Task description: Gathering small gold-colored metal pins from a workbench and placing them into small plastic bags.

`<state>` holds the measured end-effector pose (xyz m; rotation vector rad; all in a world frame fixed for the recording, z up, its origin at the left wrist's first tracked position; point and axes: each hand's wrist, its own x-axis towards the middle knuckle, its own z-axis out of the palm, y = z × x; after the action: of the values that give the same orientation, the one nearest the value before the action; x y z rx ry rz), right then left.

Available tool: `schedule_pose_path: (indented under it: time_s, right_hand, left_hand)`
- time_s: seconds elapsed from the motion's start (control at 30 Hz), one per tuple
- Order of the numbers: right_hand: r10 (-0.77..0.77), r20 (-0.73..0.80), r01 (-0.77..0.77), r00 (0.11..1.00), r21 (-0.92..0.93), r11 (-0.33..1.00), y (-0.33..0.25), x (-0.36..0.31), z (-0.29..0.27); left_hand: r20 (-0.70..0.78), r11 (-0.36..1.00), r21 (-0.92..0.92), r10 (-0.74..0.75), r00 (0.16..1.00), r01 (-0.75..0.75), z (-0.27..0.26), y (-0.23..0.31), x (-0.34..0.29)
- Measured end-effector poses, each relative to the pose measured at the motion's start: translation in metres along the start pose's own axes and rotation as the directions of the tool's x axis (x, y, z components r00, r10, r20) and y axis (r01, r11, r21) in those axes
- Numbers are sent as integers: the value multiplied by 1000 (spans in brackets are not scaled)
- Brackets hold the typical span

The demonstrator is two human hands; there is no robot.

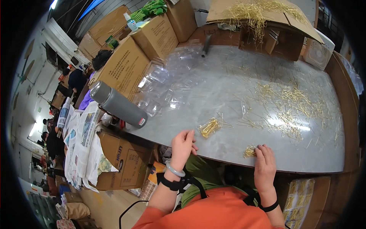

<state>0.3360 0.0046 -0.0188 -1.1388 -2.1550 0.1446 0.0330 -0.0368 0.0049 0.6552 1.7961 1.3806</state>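
Observation:
My left hand (pixel 183 145) is over the table's front edge with loosely curled fingers, a little apart, and nothing visible in them. Just beyond its fingertips lies a bundle of gold-coloured wire pins (pixel 209 128), apparently in a clear plastic tray that is hard to make out. At the front edge further right, my right hand (pixel 265 162) has its fingers closed round a smaller bunch of gold wire pins (pixel 249 151); the pins stick out on its left side. Many loose wire pins (pixel 291 105) are strewn over the right half of the grey tabletop (pixel 225 86).
Clear plastic trays (pixel 167 82) are heaped at the back left. A grey bottle (pixel 118 104) stands at the left edge, beside cardboard boxes (pixel 124 70). Another cardboard box (pixel 284 42) with wire pins on top and a white fan (pixel 319 51) stand at the back right.

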Motion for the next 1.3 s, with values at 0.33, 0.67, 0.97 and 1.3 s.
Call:
schedule_pose_path:
  time_s: [0.33,0.67,0.97,1.3]
  right_hand:
    - [43,13,-42,999,-59,997,12,10,0]
    - [20,-105,-27,994,-72,997,-3,14,-9]
    - [223,-24,-190,975,436,880,-30,7,-10]
    - [325,31,-287,945,558,779,-41,-14,-1]
  left_hand:
    - [45,973,-200,123,991,-112,15,-5,7]
    - [216,923,-384,75,974,14,11,-4,-38]
    - [447,926,-376,207,870,-28,74,-13,-69]
    - [507,894,-448,270,819,-17,85,-28,-72]
